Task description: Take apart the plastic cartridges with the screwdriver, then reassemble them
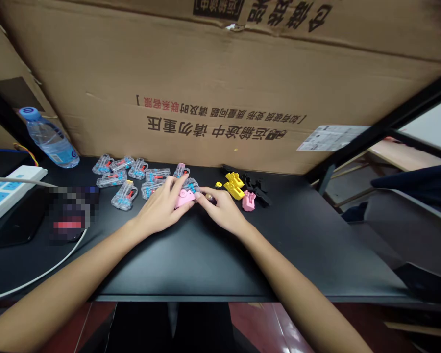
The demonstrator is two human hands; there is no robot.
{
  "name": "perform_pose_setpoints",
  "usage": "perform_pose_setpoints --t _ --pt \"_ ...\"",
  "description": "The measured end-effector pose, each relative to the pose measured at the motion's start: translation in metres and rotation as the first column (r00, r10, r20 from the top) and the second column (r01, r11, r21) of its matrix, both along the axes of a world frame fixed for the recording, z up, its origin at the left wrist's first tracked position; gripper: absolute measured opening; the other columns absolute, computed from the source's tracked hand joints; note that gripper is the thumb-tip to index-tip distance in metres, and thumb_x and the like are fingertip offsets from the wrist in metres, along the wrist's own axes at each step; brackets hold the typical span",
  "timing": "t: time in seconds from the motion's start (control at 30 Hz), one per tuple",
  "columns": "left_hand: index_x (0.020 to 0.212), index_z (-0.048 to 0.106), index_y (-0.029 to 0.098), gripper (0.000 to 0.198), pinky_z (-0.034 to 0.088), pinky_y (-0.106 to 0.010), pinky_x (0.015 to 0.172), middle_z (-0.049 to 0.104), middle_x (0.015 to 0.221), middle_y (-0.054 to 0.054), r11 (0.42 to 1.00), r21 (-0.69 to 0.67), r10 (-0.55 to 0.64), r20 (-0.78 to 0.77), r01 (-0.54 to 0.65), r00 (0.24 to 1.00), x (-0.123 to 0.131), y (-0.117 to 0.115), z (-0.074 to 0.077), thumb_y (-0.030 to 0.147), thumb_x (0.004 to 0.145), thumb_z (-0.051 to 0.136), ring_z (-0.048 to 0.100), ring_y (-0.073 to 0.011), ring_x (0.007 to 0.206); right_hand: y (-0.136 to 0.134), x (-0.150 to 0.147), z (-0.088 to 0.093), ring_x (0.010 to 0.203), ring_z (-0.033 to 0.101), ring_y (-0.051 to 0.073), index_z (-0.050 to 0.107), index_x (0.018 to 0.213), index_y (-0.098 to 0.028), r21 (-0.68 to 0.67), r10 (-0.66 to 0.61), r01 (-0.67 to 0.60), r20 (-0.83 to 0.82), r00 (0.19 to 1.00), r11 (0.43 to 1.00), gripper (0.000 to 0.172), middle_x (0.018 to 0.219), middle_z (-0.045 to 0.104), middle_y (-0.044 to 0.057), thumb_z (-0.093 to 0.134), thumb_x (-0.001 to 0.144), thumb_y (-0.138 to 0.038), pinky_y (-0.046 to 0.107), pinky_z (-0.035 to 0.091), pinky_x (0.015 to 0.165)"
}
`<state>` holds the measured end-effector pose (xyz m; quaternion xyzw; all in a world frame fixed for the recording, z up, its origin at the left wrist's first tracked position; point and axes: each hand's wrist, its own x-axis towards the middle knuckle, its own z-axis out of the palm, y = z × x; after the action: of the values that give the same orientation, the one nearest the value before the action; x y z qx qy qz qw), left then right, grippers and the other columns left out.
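Note:
A flat pink plastic part [184, 197] with a round boss is held between the thumb and fingers of my left hand [159, 207]. The index finger of that hand stretches past it. My right hand [224, 210] has its thumb and fingertips closed at the part's right end. Under the right hand shows a small dark object with a brownish round end [210, 198], too hidden to name. Just beyond the hands lie clear plastic toy water pistols with blue and red insides, one with a pink cap [181, 169] and another with a yellow cap [125, 196].
Right of my hands lie yellow plastic parts [234, 186], a pink piece [249, 201] and black pieces [259, 189]. A water bottle [50, 138], a power strip [12, 189] and a white cable [68, 256] are at left. A large cardboard box [206, 78] stands behind.

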<state>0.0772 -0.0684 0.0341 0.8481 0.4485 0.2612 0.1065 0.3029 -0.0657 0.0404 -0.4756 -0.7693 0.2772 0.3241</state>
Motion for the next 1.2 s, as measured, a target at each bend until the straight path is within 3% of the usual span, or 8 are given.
perform_pose_setpoints --t 0.23,0.37,0.5,0.6,0.7,0.87,0.97,1.2 --pt "0.172 0.025 0.024 0.071 0.052 -0.047 0.116 0.051 0.161 -0.019 0.975 -0.162 -0.122 0.185 0.152 0.975 -0.002 0.002 -0.001 0.053 0.111 0.049 0.06 -0.0335 0.143 0.002 -0.006 -0.007 0.092 0.072 0.021 0.07 0.118 -0.019 -0.092 -0.022 -0.006 -0.301 0.953 0.996 0.038 0.109 0.078 0.007 0.076 0.095 -0.049 0.036 0.057 0.088" --pt "0.17 0.032 0.028 0.06 0.06 -0.041 0.092 0.073 0.119 -0.01 0.971 -0.184 -0.097 0.277 0.152 0.956 -0.005 0.007 0.003 0.048 0.115 0.042 0.073 -0.0261 0.099 0.004 -0.01 -0.01 0.11 0.073 0.023 0.059 0.134 -0.023 -0.142 -0.061 0.001 -0.424 0.904 0.99 0.05 0.13 0.073 0.011 0.075 0.096 -0.052 0.041 0.06 0.102" --pt "0.166 0.04 0.03 0.057 0.058 -0.036 0.079 0.067 0.095 -0.004 0.976 -0.149 -0.09 0.389 0.159 0.917 -0.003 0.007 0.005 0.046 0.113 0.049 0.065 -0.021 0.078 -0.002 -0.015 -0.005 0.114 0.073 0.023 0.054 0.148 -0.025 -0.212 -0.019 -0.1 -0.494 0.869 0.972 0.067 0.14 0.07 0.012 0.081 0.092 -0.048 0.038 0.061 0.099" --pt "0.158 0.052 0.027 0.05 0.055 -0.033 0.074 0.065 0.09 -0.002 0.98 -0.13 -0.078 0.446 0.151 0.892 -0.006 0.011 0.008 0.045 0.111 0.052 0.061 -0.0186 0.072 -0.004 -0.012 0.002 0.084 0.07 0.017 0.052 0.152 -0.024 -0.312 -0.058 -0.121 -0.508 0.859 0.942 0.074 0.112 0.075 0.007 0.083 0.089 -0.047 0.028 0.058 0.07" --pt "0.141 0.067 0.025 0.04 0.049 -0.03 0.066 0.064 0.081 0.0 0.979 -0.173 -0.005 0.509 0.108 0.861 -0.016 0.018 0.013 0.046 0.11 0.052 0.056 -0.0169 0.065 -0.001 -0.003 0.008 0.051 0.042 0.009 0.05 0.154 -0.025 -0.399 -0.136 -0.097 -0.518 0.844 0.912 0.072 0.077 0.066 -0.004 0.079 0.091 -0.045 0.021 0.03 0.045" --pt "0.129 0.075 0.024 0.05 0.049 -0.031 0.067 0.064 0.079 -0.001 0.977 -0.158 -0.051 0.488 0.146 0.871 -0.026 0.022 0.017 0.06 0.111 0.045 0.058 -0.0182 0.069 0.003 0.003 0.012 0.044 0.019 0.005 0.064 0.133 -0.024 -0.498 -0.185 -0.175 -0.592 0.785 0.849 0.045 0.069 0.062 -0.005 0.074 0.094 -0.045 0.022 0.011 0.043" --pt "0.124 0.078 0.025 0.049 0.055 -0.036 0.08 0.066 0.099 -0.005 0.988 0.012 -0.147 0.378 0.153 0.914 -0.024 0.018 0.016 0.066 0.099 0.068 0.062 -0.0212 0.086 0.002 0.002 0.016 0.043 0.014 0.004 0.069 0.125 -0.021 -0.595 -0.182 -0.288 -0.605 0.775 0.75 0.039 0.07 0.062 -0.005 0.072 0.094 -0.045 0.022 0.008 0.041" --pt "0.126 0.083 0.029 0.032 0.057 -0.036 0.084 0.068 0.102 -0.006 0.911 0.181 -0.412 0.345 0.372 0.843 -0.023 0.022 0.008 0.043 0.098 0.081 0.067 -0.0199 0.092 0.002 0.0 0.013 0.045 0.009 0.004 0.073 0.11 -0.019 -0.686 -0.203 -0.393 -0.616 0.761 0.612 0.03 0.06 0.049 -0.01 0.075 0.091 -0.042 0.018 0.007 0.039"
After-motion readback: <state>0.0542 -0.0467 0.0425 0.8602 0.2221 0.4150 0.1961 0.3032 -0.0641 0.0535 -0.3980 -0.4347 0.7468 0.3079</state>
